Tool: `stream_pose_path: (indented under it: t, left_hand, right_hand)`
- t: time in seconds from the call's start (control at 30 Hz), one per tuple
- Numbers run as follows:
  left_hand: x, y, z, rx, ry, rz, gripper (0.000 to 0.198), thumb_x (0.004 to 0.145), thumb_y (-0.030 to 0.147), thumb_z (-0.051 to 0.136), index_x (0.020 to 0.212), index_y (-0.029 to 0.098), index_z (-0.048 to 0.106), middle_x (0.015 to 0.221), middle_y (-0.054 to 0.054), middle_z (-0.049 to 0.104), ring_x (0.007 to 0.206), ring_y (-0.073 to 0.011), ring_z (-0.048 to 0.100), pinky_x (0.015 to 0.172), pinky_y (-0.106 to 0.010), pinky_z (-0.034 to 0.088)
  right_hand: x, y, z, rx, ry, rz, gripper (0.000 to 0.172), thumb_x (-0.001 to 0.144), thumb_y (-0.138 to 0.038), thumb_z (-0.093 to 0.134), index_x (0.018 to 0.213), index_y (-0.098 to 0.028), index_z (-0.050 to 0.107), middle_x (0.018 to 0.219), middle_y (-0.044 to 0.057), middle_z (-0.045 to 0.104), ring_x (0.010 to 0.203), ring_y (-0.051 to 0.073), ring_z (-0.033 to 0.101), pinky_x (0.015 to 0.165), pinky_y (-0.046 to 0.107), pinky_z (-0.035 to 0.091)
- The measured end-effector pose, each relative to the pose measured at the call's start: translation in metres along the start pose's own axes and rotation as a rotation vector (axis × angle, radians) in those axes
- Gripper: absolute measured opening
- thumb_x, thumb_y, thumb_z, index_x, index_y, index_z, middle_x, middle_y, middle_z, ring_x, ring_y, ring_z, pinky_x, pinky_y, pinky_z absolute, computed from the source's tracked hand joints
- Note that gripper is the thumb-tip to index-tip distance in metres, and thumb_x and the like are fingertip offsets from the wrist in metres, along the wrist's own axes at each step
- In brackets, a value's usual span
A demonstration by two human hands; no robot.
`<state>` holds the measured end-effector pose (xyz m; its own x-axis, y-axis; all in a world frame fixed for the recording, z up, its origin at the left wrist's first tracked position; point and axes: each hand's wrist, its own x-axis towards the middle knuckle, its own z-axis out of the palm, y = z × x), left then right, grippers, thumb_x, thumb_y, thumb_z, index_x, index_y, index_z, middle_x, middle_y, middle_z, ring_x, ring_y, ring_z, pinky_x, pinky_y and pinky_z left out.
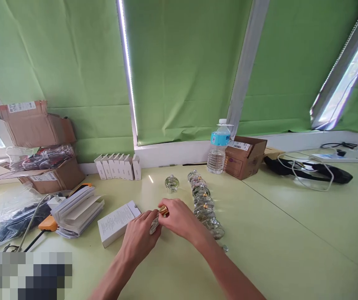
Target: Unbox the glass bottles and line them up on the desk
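Near the middle of the table, my left hand (143,230) is closed around a small round clear glass bottle (154,225). At the bottle's top, the fingers of my right hand (179,216) grip a shiny gold cap (163,211). Whether the cap is seated on the neck is hidden by my fingers. Just beyond my hands stands another round glass bottle (172,182). To the right, a row of several similar glass bottles (203,200) runs toward me, some with gold tops. Beside my left hand lies a white printed box (118,223).
Several slim white boxes (116,167) stand by the wall. A water bottle (219,148) and an open brown carton (244,158) are at the back right. Papers (75,212), stacked cartons (38,125) and plastic bags (13,210) fill the left. A black strap-like item (319,171) and cables lie far right.
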<state>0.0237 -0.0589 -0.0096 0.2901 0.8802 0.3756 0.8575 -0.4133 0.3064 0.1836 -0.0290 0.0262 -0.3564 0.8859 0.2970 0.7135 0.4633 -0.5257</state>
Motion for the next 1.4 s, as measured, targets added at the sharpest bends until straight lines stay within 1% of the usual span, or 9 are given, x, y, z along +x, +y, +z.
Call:
stream_pose_path:
  t: [0.1, 0.3, 0.5, 0.7, 0.83, 0.97, 1.1, 1.3, 1.4]
  left_hand:
    - [0.000, 0.000, -0.002, -0.048, -0.001, -0.019, 0.028, 0.084, 0.018, 0.050, 0.110, 0.030, 0.054, 0.095, 0.002, 0.068, 0.080, -0.0174, 0.064, 0.062, -0.024, 0.038]
    - [0.001, -0.001, -0.005, -0.098, -0.005, -0.078, 0.010, 0.090, 0.027, 0.046, 0.088, 0.025, 0.056, 0.083, 0.002, 0.066, 0.067, -0.0151, 0.060, 0.056, -0.023, 0.034]
    - [0.003, -0.003, -0.009, -0.160, -0.024, -0.095, 0.014, 0.091, 0.031, 0.046, 0.094, 0.026, 0.058, 0.085, 0.000, 0.068, 0.072, -0.0172, 0.061, 0.058, -0.024, 0.037]
    - [0.006, -0.011, -0.014, -0.251, -0.046, -0.140, 0.020, 0.091, 0.030, 0.046, 0.104, 0.025, 0.059, 0.093, -0.003, 0.070, 0.082, -0.0199, 0.064, 0.066, -0.026, 0.041]
    - [0.006, -0.011, -0.017, -0.300, -0.078, -0.125, 0.022, 0.093, 0.033, 0.042, 0.102, 0.025, 0.060, 0.096, -0.003, 0.070, 0.084, -0.0201, 0.064, 0.067, -0.026, 0.043]
    - [0.005, -0.010, -0.016, -0.325, -0.078, -0.127, 0.021, 0.092, 0.033, 0.043, 0.102, 0.024, 0.060, 0.095, -0.004, 0.070, 0.085, -0.0206, 0.065, 0.069, -0.026, 0.044]
    - [0.005, -0.013, -0.013, -0.333, -0.073, -0.102, 0.021, 0.092, 0.032, 0.044, 0.104, 0.024, 0.059, 0.093, -0.004, 0.070, 0.083, -0.0198, 0.064, 0.070, -0.026, 0.044]
    - [0.006, -0.017, -0.013, -0.315, -0.067, -0.110, 0.021, 0.091, 0.031, 0.045, 0.104, 0.024, 0.059, 0.092, -0.004, 0.069, 0.081, -0.0194, 0.064, 0.068, -0.026, 0.044]
    - [0.006, -0.018, -0.017, -0.343, -0.092, -0.106, 0.019, 0.090, 0.029, 0.045, 0.100, 0.024, 0.061, 0.090, -0.003, 0.069, 0.079, -0.0192, 0.063, 0.069, -0.026, 0.045]
  right_hand:
    - [-0.002, -0.002, -0.005, 0.042, -0.023, -0.018, 0.024, 0.080, -0.026, 0.052, 0.103, -0.023, 0.060, 0.078, 0.002, 0.065, 0.071, 0.017, 0.058, 0.060, 0.023, 0.035]
    - [-0.002, -0.009, -0.014, 0.154, -0.018, -0.044, 0.015, 0.086, -0.034, 0.053, 0.094, -0.023, 0.058, 0.076, -0.001, 0.065, 0.071, 0.016, 0.057, 0.059, 0.023, 0.037]
    - [0.000, -0.009, -0.016, -0.025, 0.063, 0.067, 0.016, 0.091, -0.033, 0.047, 0.092, -0.022, 0.059, 0.076, 0.001, 0.065, 0.070, 0.016, 0.057, 0.061, 0.024, 0.035]
    - [-0.009, 0.000, -0.008, -0.317, -0.267, 0.156, 0.021, 0.081, -0.017, 0.055, 0.101, -0.018, 0.059, 0.089, 0.009, 0.067, 0.082, 0.023, 0.063, 0.060, 0.027, 0.033]
    - [-0.016, -0.005, 0.001, -0.339, -0.354, 0.131, 0.020, 0.073, -0.007, 0.056, 0.089, -0.018, 0.063, 0.087, 0.010, 0.068, 0.081, 0.026, 0.064, 0.057, 0.028, 0.032]
    - [-0.016, -0.009, -0.001, -0.323, -0.390, 0.133, 0.013, 0.072, -0.023, 0.067, 0.084, -0.020, 0.064, 0.082, 0.007, 0.068, 0.075, 0.025, 0.064, 0.053, 0.027, 0.031]
    - [-0.014, -0.003, -0.011, -0.258, -0.310, 0.139, 0.032, 0.080, -0.050, 0.061, 0.093, -0.021, 0.065, 0.086, 0.007, 0.068, 0.079, 0.025, 0.064, 0.054, 0.027, 0.032]
    - [-0.015, -0.009, -0.012, -0.238, -0.308, 0.098, 0.017, 0.082, -0.035, 0.060, 0.081, -0.020, 0.066, 0.079, 0.005, 0.067, 0.072, 0.021, 0.062, 0.054, 0.027, 0.031]
    - [-0.021, -0.025, -0.002, -0.150, -0.349, -0.026, 0.034, 0.071, -0.045, 0.072, 0.094, -0.021, 0.067, 0.085, 0.005, 0.068, 0.076, 0.023, 0.063, 0.055, 0.026, 0.034]
